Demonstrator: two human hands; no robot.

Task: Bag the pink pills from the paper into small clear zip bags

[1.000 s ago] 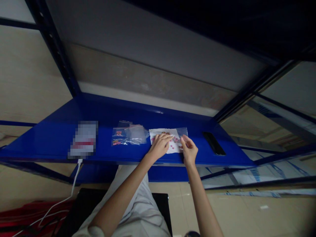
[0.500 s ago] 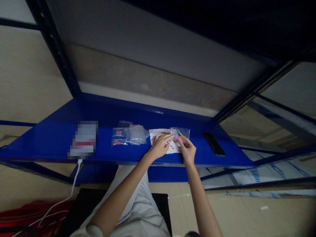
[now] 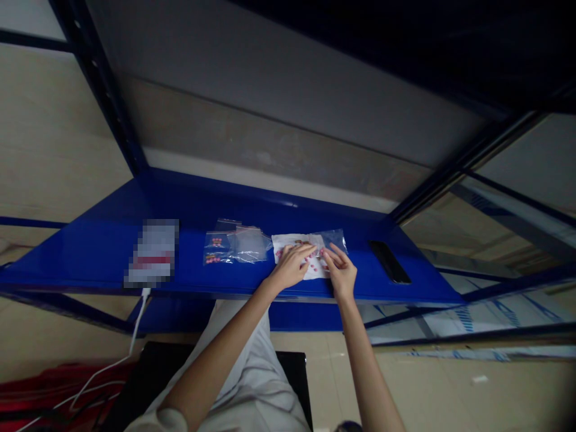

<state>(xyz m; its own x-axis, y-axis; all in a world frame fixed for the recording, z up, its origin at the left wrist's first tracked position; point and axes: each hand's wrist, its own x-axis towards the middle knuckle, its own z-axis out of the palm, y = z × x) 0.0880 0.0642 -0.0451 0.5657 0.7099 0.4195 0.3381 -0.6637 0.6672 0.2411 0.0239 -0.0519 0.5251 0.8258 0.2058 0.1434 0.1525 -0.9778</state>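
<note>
- Two hands over white sheet (image 3: pixel 281 240) on blue shelf (image 3: pixel 189 204).
- Left hand (image 3: pixel 292 264): palm down, fingers fairly straight, tips by clear bag; can't tell if gripping.
- Right hand (image 3: pixel 342 270): fingers bent, thumb and fingertips pinching clear bag (image 3: pixel 335 237).
- Clear bag: see-through, slanted, overlaps sheet's right side.
- Pink pieces (image 3: pixel 314 269): small, scattered on sheet between hands.
- Other bags (image 3: pixel 249 245): left of sheet, some with pieces.
</note>
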